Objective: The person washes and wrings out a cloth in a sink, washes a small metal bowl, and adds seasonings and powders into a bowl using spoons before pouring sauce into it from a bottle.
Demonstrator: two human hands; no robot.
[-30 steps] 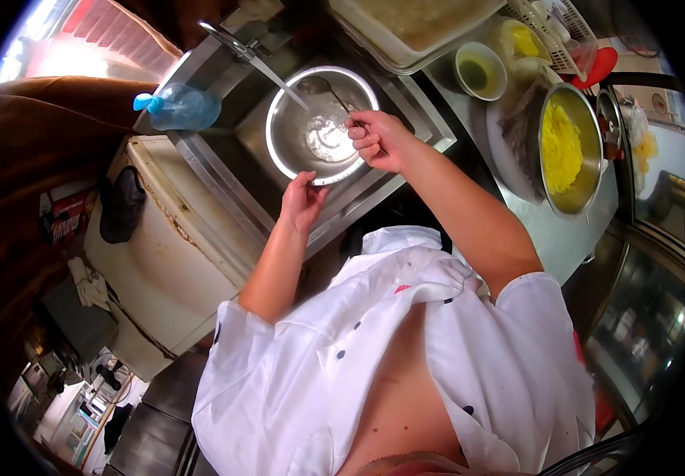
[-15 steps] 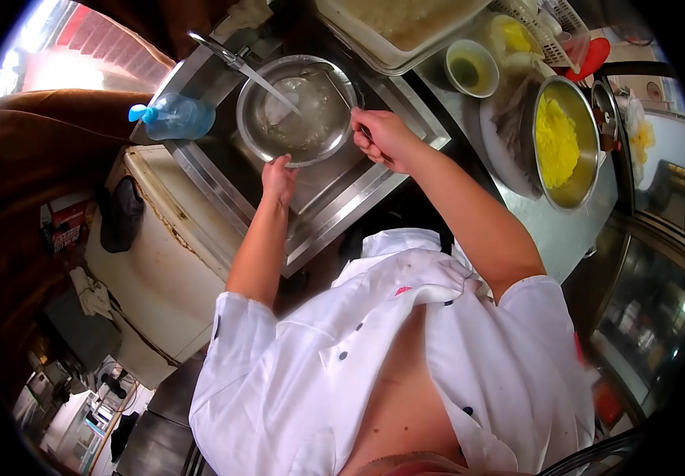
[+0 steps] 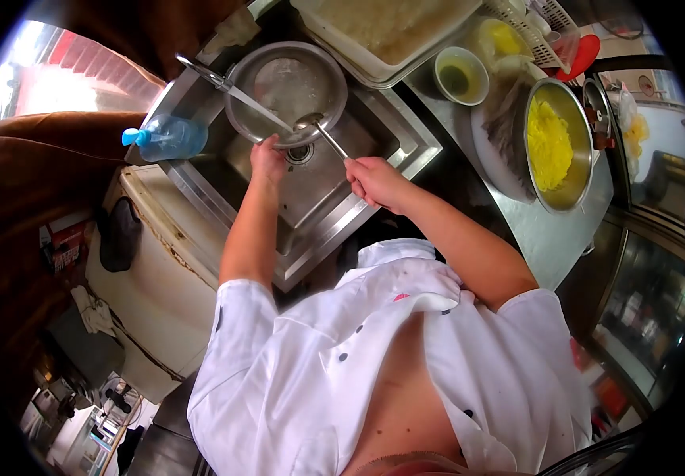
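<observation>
A round metal bowl (image 3: 334, 89) is over the far part of the steel sink (image 3: 323, 181). My left hand (image 3: 269, 162) is closed on its near rim. In my right hand (image 3: 377, 184) is the handle of a metal spoon (image 3: 308, 121), fingers wrapped round it. The spoon's head lies over the near right rim of the bowl, beside the water stream (image 3: 259, 106). That stream runs from the faucet (image 3: 203, 71) across the bowl and ends close to the spoon's head. Inside the bowl a pale round patch shows on the bottom.
Left of the sink lies a blue pump bottle (image 3: 172, 137). Behind stands a large tray of cloudy liquid (image 3: 305, 28). To the right are a white cup (image 3: 479, 79) and a metal bowl (image 3: 583, 151) of yellow food. The sink drain (image 3: 300, 153) shows below my bowl.
The spoon has come from inside the bowl to its near rim, its head now under the stream's end. The bowl has shifted away, uncovering the drain, and its bubbly water has mostly gone.
</observation>
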